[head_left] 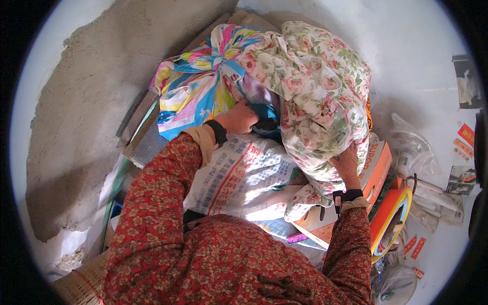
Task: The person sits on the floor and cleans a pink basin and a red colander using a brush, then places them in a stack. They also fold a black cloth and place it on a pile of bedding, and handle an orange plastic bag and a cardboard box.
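Note:
My left hand [239,117], with a dark band at the wrist, is curled around dark cloth [267,121] between two bundles. To its upper left sits a knotted cloth bundle [194,95] with bright multicoloured stripes. A large floral cloth bundle [320,99] bulges on the right, partly overlapping the striped one. My right hand [346,162] grips the lower right side of this floral bundle, its fingertips hidden in the folds. Below both hands lies a white woven plastic sack [244,177] bearing red and blue writing.
An orange cardboard box [375,167] and a round orange-and-yellow object [392,221] stand at the right. Near the wall hangs or rests a clear plastic bag [413,146]. A plastered wall [76,133] with a bare patch rises at the left, beside a grey textured board [148,146].

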{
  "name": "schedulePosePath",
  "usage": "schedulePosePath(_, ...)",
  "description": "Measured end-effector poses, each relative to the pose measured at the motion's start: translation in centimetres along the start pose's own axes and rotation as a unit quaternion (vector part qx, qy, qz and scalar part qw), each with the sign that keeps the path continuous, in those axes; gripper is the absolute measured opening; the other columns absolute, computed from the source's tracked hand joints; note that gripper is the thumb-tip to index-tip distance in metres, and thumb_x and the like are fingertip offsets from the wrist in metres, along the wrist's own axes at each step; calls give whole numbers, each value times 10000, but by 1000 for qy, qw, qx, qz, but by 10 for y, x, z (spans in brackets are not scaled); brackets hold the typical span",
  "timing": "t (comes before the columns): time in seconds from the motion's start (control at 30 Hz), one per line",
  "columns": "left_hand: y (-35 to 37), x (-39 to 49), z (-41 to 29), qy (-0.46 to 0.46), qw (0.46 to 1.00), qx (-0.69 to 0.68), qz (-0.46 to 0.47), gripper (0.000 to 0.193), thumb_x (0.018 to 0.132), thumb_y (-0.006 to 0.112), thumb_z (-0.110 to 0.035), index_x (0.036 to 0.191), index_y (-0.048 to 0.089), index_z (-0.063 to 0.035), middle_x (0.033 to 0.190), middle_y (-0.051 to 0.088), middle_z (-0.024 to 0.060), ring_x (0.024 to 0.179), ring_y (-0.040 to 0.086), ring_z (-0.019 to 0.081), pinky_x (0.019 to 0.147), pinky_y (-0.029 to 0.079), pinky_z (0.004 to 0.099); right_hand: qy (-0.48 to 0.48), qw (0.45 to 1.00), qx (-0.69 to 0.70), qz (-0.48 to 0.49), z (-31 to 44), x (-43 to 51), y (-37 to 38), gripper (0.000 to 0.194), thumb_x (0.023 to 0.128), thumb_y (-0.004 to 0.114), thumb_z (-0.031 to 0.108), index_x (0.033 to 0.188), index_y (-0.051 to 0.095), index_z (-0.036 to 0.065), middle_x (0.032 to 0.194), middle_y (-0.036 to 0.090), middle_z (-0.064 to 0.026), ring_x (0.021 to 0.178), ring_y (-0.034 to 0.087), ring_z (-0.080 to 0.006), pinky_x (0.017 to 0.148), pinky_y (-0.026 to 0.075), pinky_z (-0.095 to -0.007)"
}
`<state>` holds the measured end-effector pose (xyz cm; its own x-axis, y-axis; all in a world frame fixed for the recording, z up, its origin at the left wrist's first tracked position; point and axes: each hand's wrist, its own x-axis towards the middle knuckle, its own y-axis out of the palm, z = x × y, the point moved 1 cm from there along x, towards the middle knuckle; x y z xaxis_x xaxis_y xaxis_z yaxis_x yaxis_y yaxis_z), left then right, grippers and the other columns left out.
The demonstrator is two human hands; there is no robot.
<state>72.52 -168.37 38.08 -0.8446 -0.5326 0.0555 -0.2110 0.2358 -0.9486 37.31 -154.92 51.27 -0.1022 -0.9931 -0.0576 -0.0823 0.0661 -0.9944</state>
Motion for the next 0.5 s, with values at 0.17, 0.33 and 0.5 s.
schedulePosePath(0.17, -10, 0, 1, -64, 987, -31, -141, 221, 591, 659, -230, 717, 604, -57, 742, 604, 130, 777, 587, 318, 798, 410, 473, -3, 1000, 11, 1, 2, -3, -2, 934, 573, 774, 313, 1347, 312, 71, 1338, 364, -196, 1245, 307, -411, 996, 310, -490)
schedulePosePath(0.33, -28, 3, 34, -101, 971, 28, -215, 280, 609, 668, -264, 812, 655, -71, 957, 586, 159, 959, 547, 325, 854, 405, 480, -16, 1000, 2, -14, 4, -5, -4, 938, 587, 775, 339, 1342, 309, 32, 1340, 364, -203, 1249, 309, -410, 1001, 305, -488)
schedulePosePath(0.5, -18, 30, 60, -70, 967, -15, -244, 648, 622, 664, -297, 1210, 493, -85, 1187, 512, 169, 1115, 462, 373, 896, 376, 504, -2, 1000, -8, -2, 5, -4, -4, 943, 585, 782, 323, 1340, 305, 19, 1340, 361, -208, 1249, 310, -402, 1010, 300, -480)
